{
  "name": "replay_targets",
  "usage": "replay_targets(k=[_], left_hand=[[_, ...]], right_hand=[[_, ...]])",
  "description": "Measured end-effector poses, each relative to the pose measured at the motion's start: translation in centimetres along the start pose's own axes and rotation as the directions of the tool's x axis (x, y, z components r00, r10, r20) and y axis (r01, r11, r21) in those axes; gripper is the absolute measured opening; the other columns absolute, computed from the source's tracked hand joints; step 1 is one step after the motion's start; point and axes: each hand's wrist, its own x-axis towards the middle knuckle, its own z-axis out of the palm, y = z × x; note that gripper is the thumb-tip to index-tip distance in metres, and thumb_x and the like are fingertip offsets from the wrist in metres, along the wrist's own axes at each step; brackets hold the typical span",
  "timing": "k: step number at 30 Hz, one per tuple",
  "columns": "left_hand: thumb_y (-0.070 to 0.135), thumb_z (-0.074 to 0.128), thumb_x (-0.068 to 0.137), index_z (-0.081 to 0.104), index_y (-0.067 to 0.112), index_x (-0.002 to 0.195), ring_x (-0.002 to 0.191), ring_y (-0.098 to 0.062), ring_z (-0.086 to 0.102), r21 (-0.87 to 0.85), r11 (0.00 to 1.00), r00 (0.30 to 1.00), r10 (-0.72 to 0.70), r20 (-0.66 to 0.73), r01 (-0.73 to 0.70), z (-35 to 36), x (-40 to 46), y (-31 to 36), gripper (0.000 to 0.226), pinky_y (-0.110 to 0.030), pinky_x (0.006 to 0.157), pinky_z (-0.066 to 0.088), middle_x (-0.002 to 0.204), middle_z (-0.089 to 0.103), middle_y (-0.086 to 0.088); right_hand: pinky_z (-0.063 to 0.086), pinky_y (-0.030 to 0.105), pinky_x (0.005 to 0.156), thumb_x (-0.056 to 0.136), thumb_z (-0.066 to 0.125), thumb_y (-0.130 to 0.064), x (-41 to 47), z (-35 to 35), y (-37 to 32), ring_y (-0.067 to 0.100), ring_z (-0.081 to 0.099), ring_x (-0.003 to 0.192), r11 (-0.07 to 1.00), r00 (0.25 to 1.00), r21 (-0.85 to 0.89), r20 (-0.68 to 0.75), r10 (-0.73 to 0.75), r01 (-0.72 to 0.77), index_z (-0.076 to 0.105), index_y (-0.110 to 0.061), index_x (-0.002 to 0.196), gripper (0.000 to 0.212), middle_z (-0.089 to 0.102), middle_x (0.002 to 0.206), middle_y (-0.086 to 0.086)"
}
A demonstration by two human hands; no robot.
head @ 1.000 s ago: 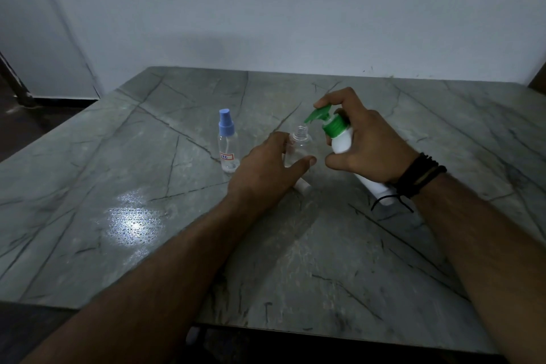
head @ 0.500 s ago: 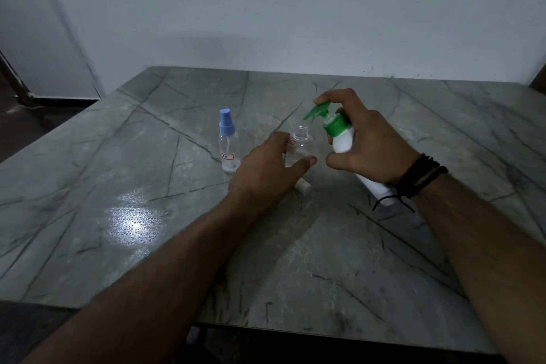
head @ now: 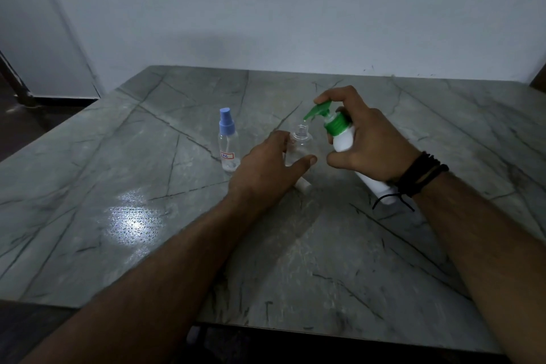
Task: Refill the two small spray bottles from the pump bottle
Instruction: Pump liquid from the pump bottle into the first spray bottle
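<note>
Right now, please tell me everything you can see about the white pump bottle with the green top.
The pump bottle has a smooth white, plastic-looking body and a green collar and pump head. It is tilted, its spout aimed down at the open neck of the uncapped clear bottle. The right hand grips its body, one finger on the pump head. Whether its lower end touches the table cannot be told.

**One head-worn view, angled down over the tabletop**

A single wide-angle camera sits on the person's head, facing forward and down. It looks along both forearms, which enter from the bottom corners, to the hands near the frame's middle. The grey veined tabletop (head: pixel 118 216) fills the lower half, its near edge close below; the pale wall (head: pixel 295 9) behind it fills the upper half. Straight lines bend toward the frame's edges.
</note>
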Motion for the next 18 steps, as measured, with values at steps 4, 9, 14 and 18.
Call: replay_targets(k=[4, 9, 14, 18], left_hand=[[0.055, 0.061, 0.087, 0.046, 0.022, 0.134, 0.111, -0.014, 0.054, -0.003, 1.000, 1.000, -0.013, 0.016, 0.013, -0.10, 0.00, 0.17, 0.058, -0.026, 0.081, 0.040, 0.134, 0.056, 0.002], [0.055, 0.061, 0.087, 0.047, 0.023, 0.132, 0.100, -0.006, 0.047, -0.012, 1.000, 1.000, -0.002, 0.011, 0.002, -0.06, -0.01, 0.08, 0.057, -0.026, 0.079, 0.039, 0.132, 0.057, 0.002], [0.056, 0.061, 0.087, 0.046, 0.023, 0.134, 0.105, -0.009, 0.050, -0.004, 1.000, 1.000, -0.007, 0.017, 0.007, -0.02, 0.07, 0.06, 0.059, -0.026, 0.079, 0.039, 0.134, 0.056, 0.003], [0.056, 0.062, 0.086, 0.046, 0.024, 0.134, 0.109, -0.011, 0.053, -0.006, 1.000, 1.000, -0.009, 0.006, 0.009, 0.07, 0.11, -0.05, 0.059, -0.026, 0.079, 0.039, 0.134, 0.056, 0.003]], right_hand=[[0.053, 0.037, 0.065, 0.068, 0.080, -0.002, 0.05, 0.08, 0.06, 0.015, 0.063, 0.068, 1.000, 1.000, -0.011, 0.008, 0.002, -0.002, 0.044, -0.023, 0.129, 0.074, 0.064, 0.084, 0.001], [0.052, 0.038, 0.065, 0.067, 0.079, -0.002, -0.05, 0.02, 0.00, 0.018, 0.062, 0.067, 1.000, 1.000, -0.020, -0.004, -0.005, 0.004, 0.043, -0.024, 0.134, 0.079, 0.062, 0.083, -0.002], [0.053, 0.039, 0.066, 0.068, 0.080, -0.003, 0.03, 0.08, 0.01, 0.015, 0.064, 0.069, 1.000, 1.000, -0.017, -0.001, 0.007, -0.007, 0.044, -0.024, 0.128, 0.074, 0.064, 0.086, -0.002], [0.052, 0.038, 0.063, 0.067, 0.078, -0.006, -0.06, 0.06, -0.05, 0.017, 0.062, 0.067, 1.000, 1.000, -0.018, -0.012, 0.003, -0.003, 0.044, -0.025, 0.131, 0.075, 0.063, 0.083, 0.000]])
